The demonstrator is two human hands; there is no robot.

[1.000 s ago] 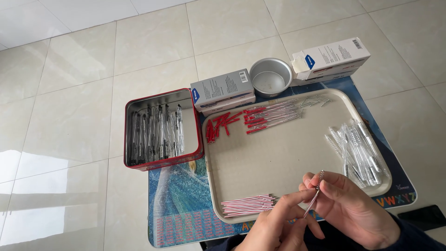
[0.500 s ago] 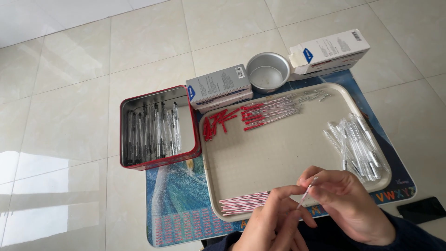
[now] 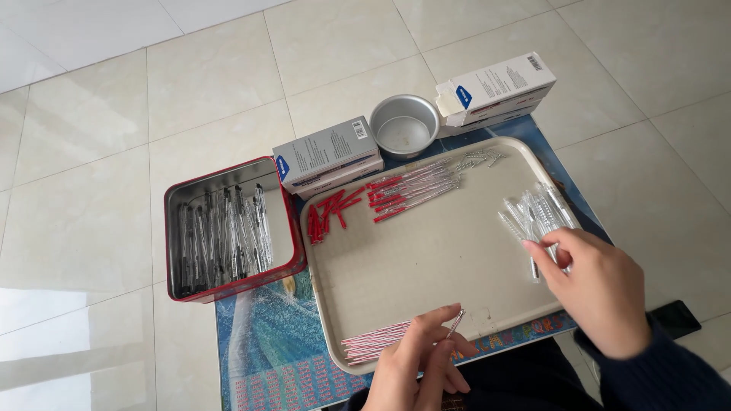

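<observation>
Fingers of the right hand [image 3: 601, 293] curl down onto the pile of clear pen barrels [image 3: 537, 217] at the right end of the beige tray [image 3: 426, 259]; fingertips touch the near end of the pile, closing narrow on one or two barrels, though I can't tell whether any is properly gripped yet. Barrels lie w/ long axes running roughly from far-left to near-right, so they point almost straight at that hand's knuckles; it comes onto them from the near-right, end-on rather than across.

Left hand [image 3: 422, 365] sits at the tray's near edge, thumb & forefinger pinched on a thin pen refill w/ spring [image 3: 455, 323], its tip slanting up and to the right, toward the barrels. Gap between the two hands is moderate; right hand is clearly the nearer one to the barrels, left is well apart from them.

Just left of the left hand: a bundle of red-and-white refills [image 3: 373, 342] lying along the tray's near rim. At the far rim: red caps [image 3: 327, 213], more red-tipped refills [image 3: 411, 190], small springs [image 3: 480, 158]. Off the tray: red tin of finished pens [image 3: 225, 232] at left, two grey-white boxes [image 3: 327, 156] [image 3: 495, 87] and a round metal bowl [image 3: 403, 125] behind, all on a low surface w/ a blue printed mat [image 3: 266, 342]
</observation>
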